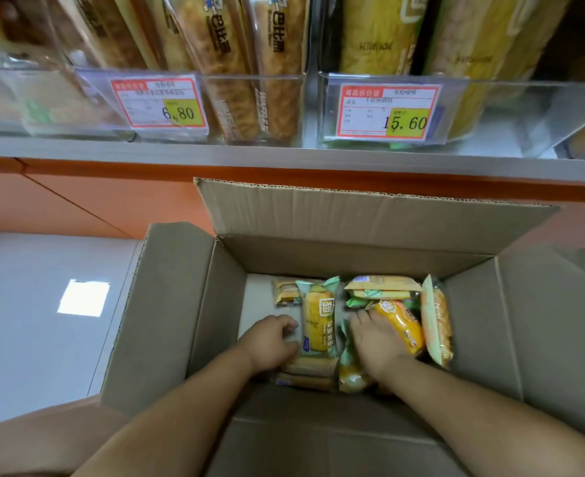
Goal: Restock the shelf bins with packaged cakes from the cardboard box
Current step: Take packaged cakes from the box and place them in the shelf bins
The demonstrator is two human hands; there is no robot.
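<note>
While open, box (353, 256) of cakes (318, 321)

Right hand (377, 342) — fingertips buried beneath the orange pack (401, 327), grip unreadable. Shelf bins (284, 108) run off the top edge — left ones blurred, price tag (160, 103) small print illegible.

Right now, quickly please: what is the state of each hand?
Left hand: curled on the edge of the yellow pack, gripping it.
Right hand: against the orange pack; grip cannot be told.
</note>
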